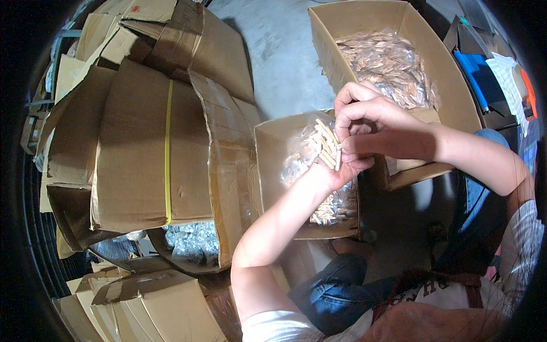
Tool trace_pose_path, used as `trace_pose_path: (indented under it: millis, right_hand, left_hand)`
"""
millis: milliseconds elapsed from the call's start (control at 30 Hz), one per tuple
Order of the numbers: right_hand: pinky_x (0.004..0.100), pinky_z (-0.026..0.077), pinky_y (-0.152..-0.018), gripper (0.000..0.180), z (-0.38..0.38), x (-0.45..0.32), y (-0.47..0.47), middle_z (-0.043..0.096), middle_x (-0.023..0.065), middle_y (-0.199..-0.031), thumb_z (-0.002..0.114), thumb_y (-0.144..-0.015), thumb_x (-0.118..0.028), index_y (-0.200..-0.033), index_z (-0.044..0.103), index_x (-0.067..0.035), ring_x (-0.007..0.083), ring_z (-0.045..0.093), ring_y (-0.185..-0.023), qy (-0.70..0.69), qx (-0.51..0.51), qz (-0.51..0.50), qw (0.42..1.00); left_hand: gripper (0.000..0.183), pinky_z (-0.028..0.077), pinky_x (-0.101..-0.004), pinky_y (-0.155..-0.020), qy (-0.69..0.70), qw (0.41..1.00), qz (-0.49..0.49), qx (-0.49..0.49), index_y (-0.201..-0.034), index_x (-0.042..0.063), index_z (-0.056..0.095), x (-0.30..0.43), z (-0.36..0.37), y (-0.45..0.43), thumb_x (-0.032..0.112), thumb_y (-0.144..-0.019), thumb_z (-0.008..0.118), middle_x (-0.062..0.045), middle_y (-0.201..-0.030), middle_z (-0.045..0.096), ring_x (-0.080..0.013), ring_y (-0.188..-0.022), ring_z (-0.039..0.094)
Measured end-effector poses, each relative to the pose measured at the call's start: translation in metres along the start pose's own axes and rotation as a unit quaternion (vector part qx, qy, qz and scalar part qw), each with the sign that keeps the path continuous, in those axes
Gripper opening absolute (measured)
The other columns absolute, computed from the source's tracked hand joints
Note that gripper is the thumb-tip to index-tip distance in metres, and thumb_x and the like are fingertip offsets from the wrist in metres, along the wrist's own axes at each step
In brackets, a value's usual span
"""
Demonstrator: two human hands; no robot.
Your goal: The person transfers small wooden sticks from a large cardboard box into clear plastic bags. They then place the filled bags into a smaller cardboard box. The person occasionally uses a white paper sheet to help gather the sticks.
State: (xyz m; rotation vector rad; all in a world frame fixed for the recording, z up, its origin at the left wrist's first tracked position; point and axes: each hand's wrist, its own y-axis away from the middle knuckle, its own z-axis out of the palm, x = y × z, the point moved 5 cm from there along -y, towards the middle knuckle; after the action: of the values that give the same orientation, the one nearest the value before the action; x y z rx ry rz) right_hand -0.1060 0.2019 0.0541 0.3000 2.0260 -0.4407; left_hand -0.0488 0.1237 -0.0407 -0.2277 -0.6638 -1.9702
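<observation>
A clear plastic bag of short wooden dowels [325, 145] is held up over a small cardboard box [273, 145]. My left hand [348, 171] reaches in from below, its fingers closed on the bag's gathered side. From the right, my right hand [367, 113] curls over the same spot, fingertips pinching near the bag's neck. The fingers partly cover each other, so the exact grip is hidden. Beneath the hands, the small box contains more clear bags of dowels [327, 211].
A larger cardboard box [453, 81] at upper right holds many bagged wooden pieces [384, 64]. Flattened cartons under a yellow strap [168, 149] stand at left, above bags of shiny small parts [192, 239]. Closed cartons [171, 303] sit lower left. Papers [506, 81] hang at far right.
</observation>
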Motion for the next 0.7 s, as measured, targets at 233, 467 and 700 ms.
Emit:
trace_pose_path:
  millis: [233, 467, 700]
  right_hand:
    - [0.0343, 0.04, -0.093, 0.013, 0.001, -0.001, -0.002, 0.051, 0.0077, -0.108, 0.073, -0.076, -0.014, -0.081, 0.062, -0.01, 0.025, 0.044, -0.11, 0.05, 0.003, -0.054, 0.997]
    - [0.0358, 0.038, -0.094, 0.017, 0.0, -0.003, 0.0, 0.051, 0.0064, -0.108, 0.072, -0.075, -0.013, -0.081, 0.056, -0.01, 0.0246, 0.043, -0.109, 0.092, 0.021, -0.101, 0.99]
    - [0.0322, 0.045, -0.082, 0.014, -0.024, 0.022, -0.009, 0.057, 0.0045, -0.084, 0.071, -0.074, -0.011, -0.078, 0.058, -0.008, 0.0191, 0.054, -0.09, 0.074, 0.115, -0.021, 0.99]
  left_hand:
    - [0.026, 0.049, -0.0199, -0.051, 0.072, 0.992, -0.06, 0.086, -0.122, 0.019, 0.05, 0.0, 0.023, 0.004, 0.031, -0.099, 0.058, 0.002, -0.108, 0.058, -0.0055, -0.093, 0.062]
    - [0.023, 0.041, -0.022, -0.047, 0.096, 0.994, -0.041, 0.031, -0.112, 0.015, 0.053, -0.01, 0.004, -0.001, 0.027, -0.096, 0.063, 0.003, -0.088, 0.055, -0.0075, -0.071, 0.054]
    - [0.024, 0.034, -0.0224, -0.043, -0.14, 0.976, 0.072, 0.152, -0.097, 0.013, 0.056, 0.007, -0.012, 0.013, 0.035, -0.096, 0.065, 0.005, -0.065, 0.048, -0.0074, -0.047, 0.042]
